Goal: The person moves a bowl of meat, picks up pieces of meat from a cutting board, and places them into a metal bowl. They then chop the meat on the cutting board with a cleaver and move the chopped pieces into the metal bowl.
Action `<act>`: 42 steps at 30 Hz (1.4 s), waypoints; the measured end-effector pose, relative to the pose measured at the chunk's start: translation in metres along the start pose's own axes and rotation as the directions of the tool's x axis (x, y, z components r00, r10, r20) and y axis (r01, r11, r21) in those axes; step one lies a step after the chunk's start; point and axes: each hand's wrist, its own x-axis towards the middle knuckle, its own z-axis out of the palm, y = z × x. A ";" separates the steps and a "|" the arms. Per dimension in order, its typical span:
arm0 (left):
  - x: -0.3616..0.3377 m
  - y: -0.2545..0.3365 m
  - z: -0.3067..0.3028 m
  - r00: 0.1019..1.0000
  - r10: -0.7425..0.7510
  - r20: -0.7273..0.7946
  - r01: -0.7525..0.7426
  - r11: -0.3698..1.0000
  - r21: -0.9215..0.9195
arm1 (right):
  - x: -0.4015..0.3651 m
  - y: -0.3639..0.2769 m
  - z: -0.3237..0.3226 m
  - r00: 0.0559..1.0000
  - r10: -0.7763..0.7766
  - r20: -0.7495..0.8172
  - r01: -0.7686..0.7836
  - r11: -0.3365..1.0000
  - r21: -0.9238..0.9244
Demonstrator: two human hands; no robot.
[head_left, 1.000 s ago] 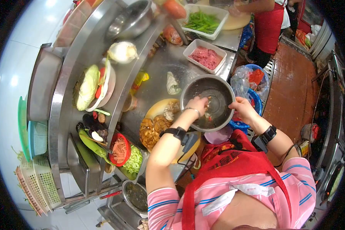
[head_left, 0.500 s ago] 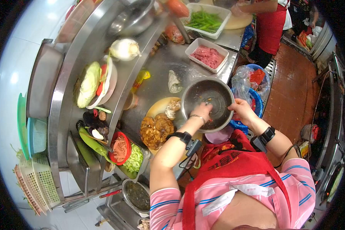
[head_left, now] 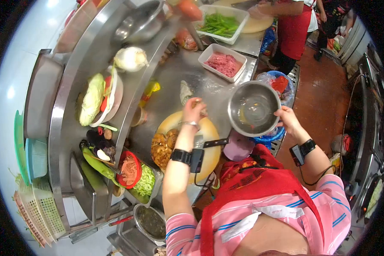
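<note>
My right hand (head_left: 289, 120) grips the right rim of a steel bowl (head_left: 254, 109), thumb over the edge. Inside the bowl are a wet sheen and small scraps. My left hand (head_left: 193, 111) is raised over the far edge of a round cutting board (head_left: 209, 162), fingers curled round a pale brown clump that looks like mushroom pieces (head_left: 204, 112), mostly hidden. A heap of brown sliced mushrooms (head_left: 161, 149) lies on the board's left side, partly behind my left forearm. Beside that forearm, a knife (head_left: 216, 143) rests on the board, its black handle pointing right.
Beyond the board are a crumpled cloth (head_left: 185, 92), a tub of minced meat (head_left: 224, 65) and a tub of green strips (head_left: 219, 24). Vegetables line the steel shelf (head_left: 134, 91) at left. A pink lid-like disc (head_left: 238, 146) sits below the bowl. A co-worker (head_left: 292, 34) stands ahead.
My left hand has come out of the bowl and moved left over the board, where the pale clump lay. The bowl has shifted right in my right hand, uncovering the knife and board.
</note>
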 end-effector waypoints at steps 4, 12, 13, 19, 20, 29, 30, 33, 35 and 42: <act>0.002 -0.020 -0.037 0.994 -0.048 -0.096 0.039 0.995 -0.097 | 0.007 0.002 -0.054 0.969 -0.028 -0.246 -0.033 0.970 -0.240; -0.012 -0.019 -0.053 0.949 -0.066 -0.308 0.018 0.987 -0.157 | 0.085 0.043 -0.085 0.848 -0.467 -0.250 -0.102 0.318 -0.943; -0.012 -0.021 -0.054 0.948 -0.067 -0.310 0.019 0.988 -0.155 | 0.088 0.042 -0.079 0.838 -0.498 -0.222 -0.111 0.241 -0.964; -0.019 -0.028 -0.075 0.935 -0.006 -0.355 -0.054 0.986 -0.158 | 0.099 0.021 -0.087 0.784 -0.614 -0.091 -0.119 -0.004 -0.993; -0.019 -0.031 -0.081 0.936 -0.016 -0.352 -0.046 0.985 -0.168 | 0.088 0.008 -0.086 0.777 -0.615 -0.133 -0.122 0.060 -0.991; -0.010 -0.045 -0.066 0.956 -0.061 -0.287 -0.013 0.968 -0.249 | 0.079 -0.006 -0.026 0.952 -0.298 -0.064 0.267 0.917 -0.296; -0.007 -0.042 -0.049 0.969 -0.049 -0.243 -0.014 0.967 -0.253 | 0.076 -0.005 0.007 0.971 -0.234 -0.056 0.222 0.960 -0.172; 0.000 -0.033 0.006 0.975 0.114 -0.190 -0.101 0.992 0.076 | 0.062 -0.005 0.085 0.992 -0.049 0.112 0.048 0.999 0.013; 0.014 -0.044 0.025 0.942 0.280 -0.187 -0.229 0.940 0.253 | 0.084 0.017 0.116 0.987 0.029 0.156 -0.048 0.992 0.120; 0.016 -0.070 -0.069 0.891 0.368 -0.265 0.146 0.319 0.936 | 0.097 0.017 0.165 0.986 0.080 0.148 -0.107 0.976 0.188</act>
